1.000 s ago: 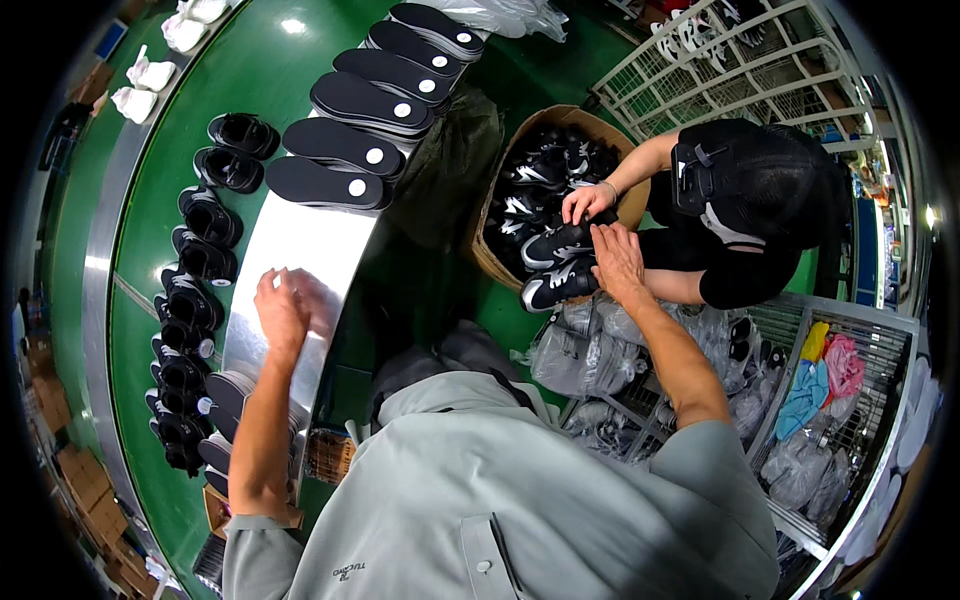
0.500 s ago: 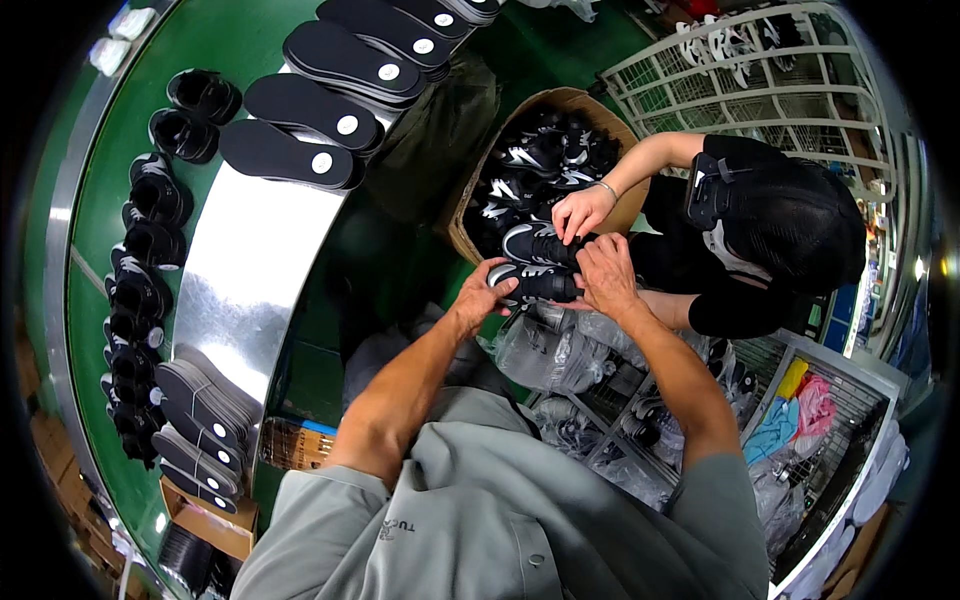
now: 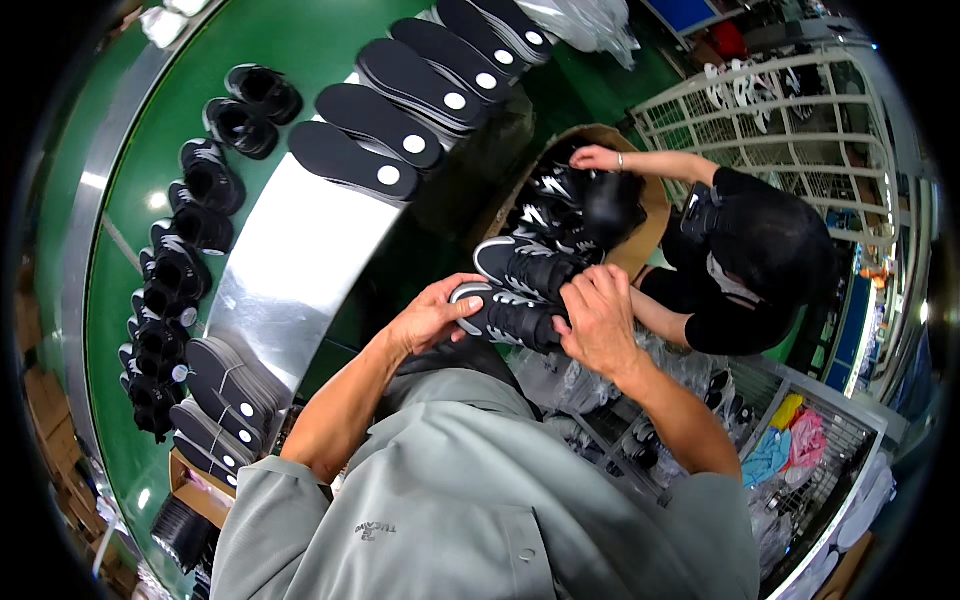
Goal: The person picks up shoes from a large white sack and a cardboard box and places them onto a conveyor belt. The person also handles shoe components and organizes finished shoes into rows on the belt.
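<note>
1. Fingers of both hands now clasp the black sneaker (image 3: 508, 314): left hand (image 3: 432, 317) at its toe, right hand (image 3: 598, 322) at its heel.
2. A second ago the left hand lay on the metal tabletop (image 3: 290, 270); it has since joined the right.
3. Sneaker lies crosswise, toe pointing left, before the cardboard box (image 3: 640, 215).

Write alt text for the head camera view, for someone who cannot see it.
Seen from above, a person in a grey shirt holds a black sneaker with white stripes between the left hand and right hand. Beyond it, a co-worker in black reaches into a round basket of similar sneakers. To the left, black insoles and shoes lie along a curved green conveyor.
</note>
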Demonstrator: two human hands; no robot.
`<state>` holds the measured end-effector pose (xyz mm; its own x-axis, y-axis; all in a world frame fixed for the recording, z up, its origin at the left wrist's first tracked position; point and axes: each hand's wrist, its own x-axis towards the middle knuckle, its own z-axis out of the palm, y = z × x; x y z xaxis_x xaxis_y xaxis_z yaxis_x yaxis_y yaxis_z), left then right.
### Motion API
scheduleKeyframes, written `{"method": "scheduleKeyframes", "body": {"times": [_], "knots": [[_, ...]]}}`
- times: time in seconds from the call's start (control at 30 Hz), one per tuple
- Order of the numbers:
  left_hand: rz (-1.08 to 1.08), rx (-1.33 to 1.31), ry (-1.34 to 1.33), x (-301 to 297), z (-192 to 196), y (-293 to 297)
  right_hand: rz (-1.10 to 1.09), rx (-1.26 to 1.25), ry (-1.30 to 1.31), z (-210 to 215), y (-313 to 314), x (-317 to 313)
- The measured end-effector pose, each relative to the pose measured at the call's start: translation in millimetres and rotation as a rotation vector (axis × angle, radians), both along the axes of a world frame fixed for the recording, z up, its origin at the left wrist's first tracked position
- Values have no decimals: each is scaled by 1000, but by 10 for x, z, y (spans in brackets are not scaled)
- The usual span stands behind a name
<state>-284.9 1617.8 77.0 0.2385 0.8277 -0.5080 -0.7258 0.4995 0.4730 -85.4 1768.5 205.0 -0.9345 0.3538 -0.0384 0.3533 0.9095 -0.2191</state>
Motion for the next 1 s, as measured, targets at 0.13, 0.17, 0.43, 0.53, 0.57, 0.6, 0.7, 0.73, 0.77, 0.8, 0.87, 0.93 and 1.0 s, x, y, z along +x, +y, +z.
{"method": "scheduleKeyframes", "body": {"times": [0.13,0.17,0.43,0.53,0.57,0.6,0.7,0.73,0.77,0.8,0.87,0.93,1.0], "knots": [[-13,44,262,-385,521,-123,34,32,50,376,-141,-343],[-28,45,424,-539,675,-156,46,38,70,457,-146,-474],[498,-238,2056,-1783,-9,-583,-18,167,391,646,463,-2343],[288,-294,2167,-1895,-405,-717,-124,145,408,268,911,-3373],[244,-289,2231,-1872,-473,-732,-149,120,388,132,1043,-3688],[223,-308,2204,-1867,-467,-693,-210,153,367,-20,1157,-3969],[232,-338,2170,-1858,-436,-642,-277,215,280,-467,1429,-4613],[226,-338,2162,-1855,-434,-647,-292,236,226,-572,1456,-4782],[219,-332,2154,-1862,-433,-640,-311,258,171,-675,1489,-4920],[224,-339,2141,-1867,-429,-643,-296,257,174,-784,1491,-5024],[215,-345,2132,-1875,-413,-643,-299,229,142,-991,1525,-5166],[219,-344,2130,-1871,-427,-657,-301,214,142,-1128,1513,-5284],[209,-342,2128,-1877,-435,-636,-285,201,143,-1230,1503,-5340]]}}
